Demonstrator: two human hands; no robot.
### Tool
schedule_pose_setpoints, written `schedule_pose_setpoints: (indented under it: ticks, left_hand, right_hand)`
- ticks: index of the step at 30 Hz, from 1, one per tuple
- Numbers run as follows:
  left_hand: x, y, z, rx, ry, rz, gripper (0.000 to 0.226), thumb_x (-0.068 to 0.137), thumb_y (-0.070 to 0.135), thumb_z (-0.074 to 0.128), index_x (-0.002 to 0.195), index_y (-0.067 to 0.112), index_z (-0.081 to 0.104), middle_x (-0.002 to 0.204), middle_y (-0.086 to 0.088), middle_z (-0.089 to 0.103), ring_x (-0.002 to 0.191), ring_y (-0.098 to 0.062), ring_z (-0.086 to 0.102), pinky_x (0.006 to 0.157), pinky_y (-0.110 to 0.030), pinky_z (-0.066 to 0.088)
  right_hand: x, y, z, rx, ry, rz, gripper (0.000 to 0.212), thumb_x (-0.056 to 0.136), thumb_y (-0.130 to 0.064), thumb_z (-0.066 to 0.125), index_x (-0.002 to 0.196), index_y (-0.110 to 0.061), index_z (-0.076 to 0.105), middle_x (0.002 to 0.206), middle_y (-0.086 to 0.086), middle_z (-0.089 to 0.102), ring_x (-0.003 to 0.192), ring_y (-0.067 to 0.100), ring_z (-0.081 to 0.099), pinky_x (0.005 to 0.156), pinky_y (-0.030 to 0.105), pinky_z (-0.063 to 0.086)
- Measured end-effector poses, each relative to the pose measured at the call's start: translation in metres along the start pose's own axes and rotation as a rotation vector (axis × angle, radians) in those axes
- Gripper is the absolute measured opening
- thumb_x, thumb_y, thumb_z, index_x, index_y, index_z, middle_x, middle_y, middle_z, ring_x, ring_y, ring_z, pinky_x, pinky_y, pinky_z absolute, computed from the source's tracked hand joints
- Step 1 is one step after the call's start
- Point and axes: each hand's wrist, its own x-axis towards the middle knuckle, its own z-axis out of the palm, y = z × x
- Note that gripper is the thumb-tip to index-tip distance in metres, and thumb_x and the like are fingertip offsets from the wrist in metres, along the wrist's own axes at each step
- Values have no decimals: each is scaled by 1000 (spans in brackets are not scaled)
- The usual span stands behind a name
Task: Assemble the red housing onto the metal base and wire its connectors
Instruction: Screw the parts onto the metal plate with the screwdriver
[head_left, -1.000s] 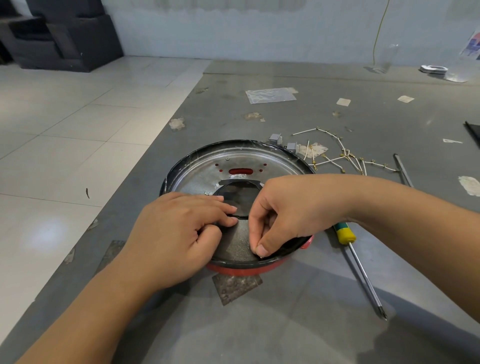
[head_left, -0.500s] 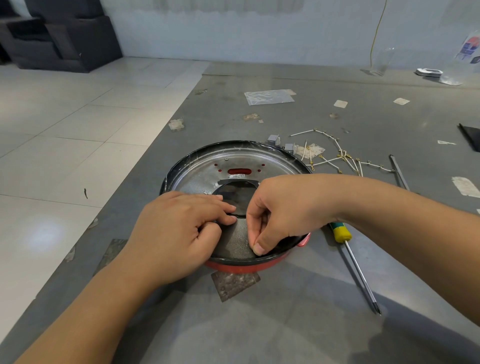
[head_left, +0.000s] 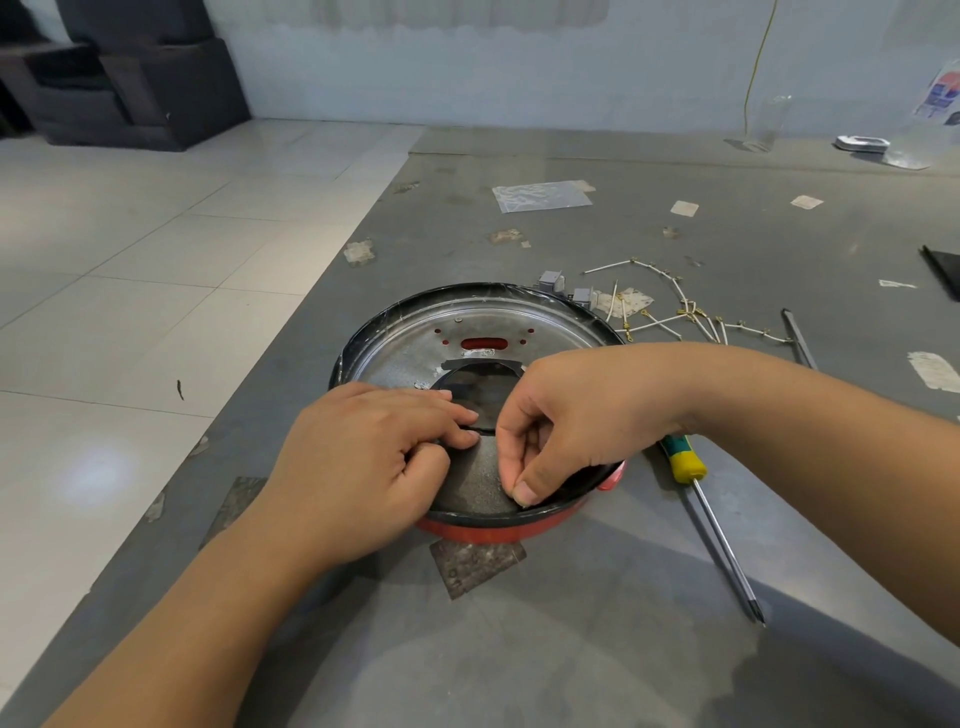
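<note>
Red housing (head_left: 498, 527) under metal base (head_left: 467, 338), seated. L hand (head_left: 363, 462) grip, R hand (head_left: 566, 421) grip pinch dark plate (head_left: 475, 483). Wires (head_left: 670, 317) loose at 2 o'clock, unconnected.

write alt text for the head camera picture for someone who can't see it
Two bare hands, left hand and right hand, work on a dark flat plate inside a round metal base seated in a red housing on a grey table. A yellow-handled screwdriver lies to the right.

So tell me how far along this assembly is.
Done: the metal base already sits inside the red housing. In hand: the left hand and right hand both work at a dark plate on it. Left: the wires lie loose on the table, screwdriver untouched.
</note>
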Motion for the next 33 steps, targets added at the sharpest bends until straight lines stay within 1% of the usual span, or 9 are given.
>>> schedule_pose_setpoints:
  ticks: [4, 7, 10, 13, 15, 19, 26, 29, 33]
  left_hand:
    - [0, 0, 0, 2, 1, -6, 49, 81, 34, 35, 92, 34, 82, 113, 25, 75, 120, 6, 63, 95, -31, 50]
    - [0, 0, -1, 4, -4, -2, 48, 80, 34, 35, 92, 34, 82, 113, 24, 75, 119, 4, 64, 95, -32, 50]
    - [1, 1, -1, -15, -6, -20, 49, 79, 36, 35, 91, 35, 82, 112, 27, 74, 120, 6, 63, 96, -30, 48]
    - [2, 0, -1, -27, -15, -54, 44, 80, 34, 39, 90, 36, 81, 110, 31, 73, 119, 10, 61, 96, -22, 43]
    - [3, 0, 0, -25, -21, -76, 38, 79, 26, 46, 89, 37, 82, 110, 32, 73, 118, 13, 59, 96, -16, 40]
    - [2, 1, 1, -21, -20, -100, 38, 78, 24, 47, 89, 37, 81, 110, 32, 73, 117, 15, 57, 96, -13, 37]
    - [1, 2, 2, -28, -4, -105, 52, 74, 41, 29, 87, 38, 80, 110, 35, 71, 115, 20, 54, 94, -14, 39]
    - [0, 2, 3, -30, 22, -101, 51, 75, 40, 30, 86, 38, 80, 110, 35, 71, 112, 24, 52, 94, -15, 39]
    - [-2, 4, 3, -43, 92, -58, 48, 77, 33, 34, 91, 37, 80, 108, 30, 73, 113, 11, 60, 95, -25, 45]
  right_hand:
    - [-2, 5, -4, 26, -2, -8, 9, 88, -28, 78, 97, -29, 78, 92, -12, 77, 90, 10, 71, 75, 16, 53]
    - [-10, 12, -2, 157, 100, -42, 12, 92, -28, 74, 103, -26, 78, 96, -5, 78, 81, 8, 72, 73, 16, 53]
    - [-22, 28, -6, 327, 521, -101, 8, 93, -28, 72, 98, -25, 76, 87, -3, 77, 70, 0, 67, 65, 12, 52]
    - [-30, 59, -14, 238, 1028, -6, 4, 94, -31, 67, 92, -29, 69, 81, -7, 72, 74, 5, 65, 66, 19, 48]
    - [-34, 84, -16, 100, 1152, 158, 5, 96, -30, 61, 94, -28, 65, 83, -12, 65, 82, 13, 61, 67, 24, 43]
    - [-37, 113, -6, -60, 907, 438, 15, 95, -34, 59, 109, -29, 60, 90, -18, 59, 96, 20, 58, 75, 29, 39]
    - [-30, 103, 8, -140, 561, 531, 81, 72, -63, 78, 139, -31, 47, 120, 0, 61, 101, 20, 56, 88, 36, 52]
    - [-27, 100, 13, -171, 564, 552, 72, 72, -60, 79, 131, -27, 55, 120, 4, 63, 96, 21, 60, 80, 34, 55]
    - [-30, 97, 7, -96, 568, 521, 50, 77, -49, 79, 118, -25, 63, 97, 1, 71, 67, 17, 72, 73, 35, 61]
